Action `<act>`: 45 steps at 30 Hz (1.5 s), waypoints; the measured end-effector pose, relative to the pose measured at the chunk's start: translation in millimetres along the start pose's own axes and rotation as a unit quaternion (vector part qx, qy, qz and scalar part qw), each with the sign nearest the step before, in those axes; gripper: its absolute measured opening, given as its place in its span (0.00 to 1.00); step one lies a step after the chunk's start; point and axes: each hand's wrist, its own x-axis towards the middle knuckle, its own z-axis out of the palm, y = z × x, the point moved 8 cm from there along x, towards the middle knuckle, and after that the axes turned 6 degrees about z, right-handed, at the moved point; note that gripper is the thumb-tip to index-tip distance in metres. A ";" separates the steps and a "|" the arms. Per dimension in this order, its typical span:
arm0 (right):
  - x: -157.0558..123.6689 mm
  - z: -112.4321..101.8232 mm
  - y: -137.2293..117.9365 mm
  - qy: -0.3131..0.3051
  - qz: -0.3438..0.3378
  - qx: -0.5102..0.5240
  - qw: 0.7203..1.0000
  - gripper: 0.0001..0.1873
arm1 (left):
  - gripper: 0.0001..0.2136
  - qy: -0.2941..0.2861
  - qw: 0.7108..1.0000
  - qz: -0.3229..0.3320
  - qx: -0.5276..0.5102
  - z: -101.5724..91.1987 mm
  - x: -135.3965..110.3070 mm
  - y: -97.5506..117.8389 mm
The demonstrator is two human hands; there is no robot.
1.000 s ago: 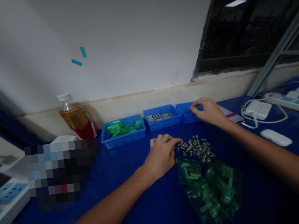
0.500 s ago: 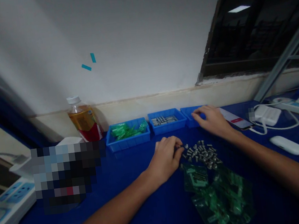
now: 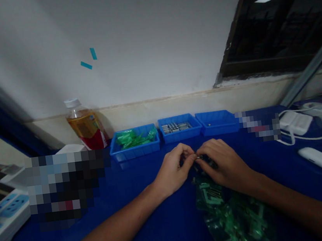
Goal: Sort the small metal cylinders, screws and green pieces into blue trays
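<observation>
My left hand (image 3: 174,171) and my right hand (image 3: 228,165) meet fingertip to fingertip above the blue table. Both are closed in a pinch on a small shiny metal piece (image 3: 199,156) that looks like a screw; the fingers cover most of it. Under my right hand lies a pile of loose screws (image 3: 197,167), largely hidden by that hand. Green-tinted plastic bags (image 3: 229,221) with small parts lie just in front of the hands.
Along the wall stand three blue trays: one with green bags (image 3: 135,151), one with metal pins (image 3: 182,134), and one (image 3: 220,128) with a tiny piece inside. A drink bottle (image 3: 87,127), a power strip (image 3: 13,211) and a white case (image 3: 320,158) are around.
My right hand has come from the right-hand blue tray leftward and toward me, to my left hand. It now covers much of the screw pile. The view has shifted slightly.
</observation>
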 end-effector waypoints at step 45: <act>58.7 -14.8 188.1 -0.054 0.310 -0.123 0.941 0.18 | 0.11 -0.159 0.962 0.042 0.218 21.3 -5.9 4.8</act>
